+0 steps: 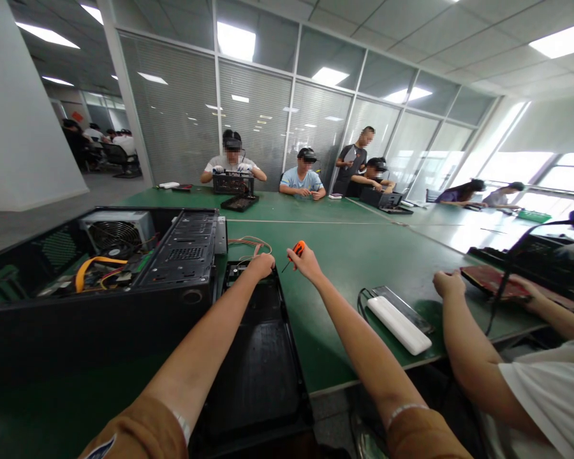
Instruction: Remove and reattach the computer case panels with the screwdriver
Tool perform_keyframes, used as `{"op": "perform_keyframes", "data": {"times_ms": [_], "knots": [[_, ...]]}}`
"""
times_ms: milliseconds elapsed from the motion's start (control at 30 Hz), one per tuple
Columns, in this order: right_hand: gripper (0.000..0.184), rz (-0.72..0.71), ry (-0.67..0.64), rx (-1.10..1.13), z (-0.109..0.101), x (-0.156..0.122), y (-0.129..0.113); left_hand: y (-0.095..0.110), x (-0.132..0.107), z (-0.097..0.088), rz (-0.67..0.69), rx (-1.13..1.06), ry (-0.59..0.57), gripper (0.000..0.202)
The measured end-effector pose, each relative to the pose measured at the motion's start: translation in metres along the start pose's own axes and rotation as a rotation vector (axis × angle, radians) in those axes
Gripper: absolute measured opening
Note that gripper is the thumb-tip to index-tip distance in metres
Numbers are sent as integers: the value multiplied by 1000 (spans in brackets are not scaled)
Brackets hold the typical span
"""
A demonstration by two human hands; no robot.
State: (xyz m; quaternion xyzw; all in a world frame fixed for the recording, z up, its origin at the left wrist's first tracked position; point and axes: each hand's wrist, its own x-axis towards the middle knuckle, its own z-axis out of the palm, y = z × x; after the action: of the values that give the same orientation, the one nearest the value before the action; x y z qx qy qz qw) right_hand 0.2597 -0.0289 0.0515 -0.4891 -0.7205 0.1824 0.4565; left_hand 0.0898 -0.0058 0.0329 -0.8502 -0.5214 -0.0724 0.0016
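My right hand [306,262] is closed round the handle of an orange and black screwdriver [297,248], its thin shaft slanting down and left over the green table. Just left of it, my left hand [262,265] is closed at the far end of a black front panel [258,357] lying lengthwise before me. Whatever its fingers may pinch is hidden. Behind that hand, thin coloured wires [253,242] loop across the table. Left of the panel lies an opened black computer case [191,255], with a power supply [119,229] and an orange cable [88,271] inside.
On the green table [335,255], a white power bank [399,325] and a clear flat case [402,306] lie to my right. A co-worker's hand [449,284] is beside a red circuit board [495,280] there. Across the table, people sit at opened computer cases [232,183].
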Motion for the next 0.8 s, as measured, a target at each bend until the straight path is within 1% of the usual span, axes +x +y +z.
{"op": "perform_keyframes", "data": {"times_ms": [133,200,367,467,567,667,733,800], "knots": [[26,19,1,6,2,1,2,5,-7,4,-25,18,-69,18],[27,16,-5,15,2,1,2,8,-11,6,-43,39,-86,18],[28,22,15,70,4,-2,-4,16,-18,9,-63,85,-57,20],[30,15,-8,117,7,-6,-8,17,-24,7,-57,99,-29,23],[31,13,-24,148,9,-13,-14,19,-33,1,-52,106,-9,24],[31,19,4,213,7,-23,-22,25,-46,-10,-33,113,10,26],[31,7,30,254,3,-33,-29,32,-60,-21,-4,118,20,25],[27,-40,55,240,-3,-47,-38,41,-82,-35,43,119,31,23]]}}
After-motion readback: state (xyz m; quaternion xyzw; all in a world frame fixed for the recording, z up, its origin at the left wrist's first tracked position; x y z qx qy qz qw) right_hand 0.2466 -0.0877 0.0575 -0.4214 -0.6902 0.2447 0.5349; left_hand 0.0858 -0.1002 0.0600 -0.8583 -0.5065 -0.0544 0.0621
